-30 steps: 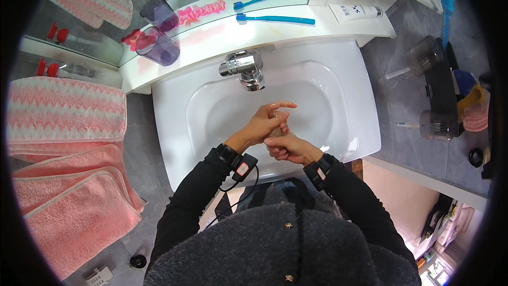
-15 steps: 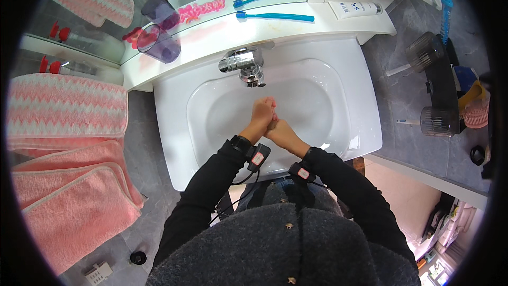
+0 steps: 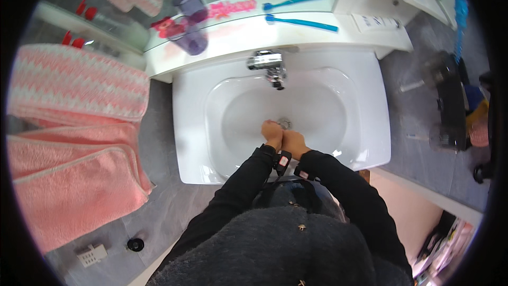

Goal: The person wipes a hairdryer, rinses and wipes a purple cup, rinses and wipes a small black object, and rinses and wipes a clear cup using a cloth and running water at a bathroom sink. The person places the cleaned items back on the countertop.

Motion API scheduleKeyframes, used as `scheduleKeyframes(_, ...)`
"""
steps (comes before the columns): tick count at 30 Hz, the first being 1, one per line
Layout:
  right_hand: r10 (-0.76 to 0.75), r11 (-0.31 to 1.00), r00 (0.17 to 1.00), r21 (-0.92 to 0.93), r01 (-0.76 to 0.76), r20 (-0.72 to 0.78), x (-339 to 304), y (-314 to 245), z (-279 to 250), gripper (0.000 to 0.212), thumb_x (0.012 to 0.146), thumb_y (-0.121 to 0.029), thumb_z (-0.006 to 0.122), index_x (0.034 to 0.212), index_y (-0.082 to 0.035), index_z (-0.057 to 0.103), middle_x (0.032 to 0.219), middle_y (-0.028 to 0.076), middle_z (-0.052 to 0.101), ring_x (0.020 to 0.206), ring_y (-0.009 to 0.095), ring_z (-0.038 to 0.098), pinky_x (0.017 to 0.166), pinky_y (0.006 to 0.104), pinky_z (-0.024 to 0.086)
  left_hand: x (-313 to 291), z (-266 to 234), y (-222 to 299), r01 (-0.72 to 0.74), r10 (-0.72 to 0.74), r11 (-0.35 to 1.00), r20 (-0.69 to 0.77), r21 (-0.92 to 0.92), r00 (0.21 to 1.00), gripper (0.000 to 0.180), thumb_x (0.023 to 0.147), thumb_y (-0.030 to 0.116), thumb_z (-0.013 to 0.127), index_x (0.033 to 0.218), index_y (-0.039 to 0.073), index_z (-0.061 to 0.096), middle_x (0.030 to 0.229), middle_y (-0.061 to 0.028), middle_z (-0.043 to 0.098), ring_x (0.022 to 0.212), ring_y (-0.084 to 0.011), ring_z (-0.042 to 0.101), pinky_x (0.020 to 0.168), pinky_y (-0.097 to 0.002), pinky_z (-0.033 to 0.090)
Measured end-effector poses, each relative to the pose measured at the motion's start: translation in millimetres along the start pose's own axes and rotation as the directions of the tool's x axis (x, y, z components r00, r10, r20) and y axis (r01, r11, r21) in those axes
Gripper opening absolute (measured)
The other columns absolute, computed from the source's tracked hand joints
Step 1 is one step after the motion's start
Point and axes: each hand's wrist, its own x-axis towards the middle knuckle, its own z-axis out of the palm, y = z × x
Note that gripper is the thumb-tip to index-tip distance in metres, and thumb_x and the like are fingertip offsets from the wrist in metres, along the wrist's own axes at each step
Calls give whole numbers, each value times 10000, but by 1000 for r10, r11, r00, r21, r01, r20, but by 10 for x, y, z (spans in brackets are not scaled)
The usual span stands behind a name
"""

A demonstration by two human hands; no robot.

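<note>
Over the near part of the white washbasin (image 3: 182, 127) my two hands are held close together, apparently touching. My left hand (image 3: 272, 131) is closed, its fingers curled inward and partly blurred. My right hand (image 3: 294, 143) is closed beside it, knuckles up. The inside of both hands is hidden, so whatever they hold, if anything, does not show. Just beyond them lies the round metal drain (image 3: 284, 123). A chrome faucet (image 3: 269, 63) stands at the basin's back, with no water stream visible. Black sleeves and small wrist-worn devices cover both wrists.
Behind the basin a white shelf (image 3: 233, 47) bears a blue toothbrush (image 3: 304, 23), a purple cup (image 3: 193, 41), pink hair ties and a white tube (image 3: 375, 23). Pink towels (image 3: 79, 180) hang at the left. A dark holder (image 3: 451, 108) with clear cups is at the right.
Both hands have drawn back from beneath the faucet toward my body, uncovering the drain. They remain together. The whole view has shifted, with the basin appearing slightly further right.
</note>
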Motion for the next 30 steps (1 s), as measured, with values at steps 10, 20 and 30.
scheduleKeyframes(10,-107,335,953,912,-235,285,-250,-272,-845,376,972,-343,613,1239,-90,535,1075,36,606,817,105,567,766,290,535,-125,-1262,969,-195,230,970,793,-143,563,576,1032,515,383,1276,10,514,1010,-67,604,833,-120,551,730,-278,493)
scheduleKeyframes(20,82,670,993,733,-120,88,-348,-296,-1065,413,965,-261,607,1335,-96,528,1237,106,606,1042,224,626,897,399,506,41,-2618,1330,-106,369,854,449,-510,814,398,793,-99,508,1163,13,597,1172,-64,616,1053,-157,609,833,-302,533)
scheduleKeyframes(30,75,818,959,534,-216,272,-494,-320,-1345,353,1004,-348,540,1204,-72,628,1079,49,694,1079,158,629,891,325,484,888,-3225,16,-232,171,940,243,251,955,306,778,-7,613,1079,32,654,1111,-71,621,945,-193,612,804,-310,493)
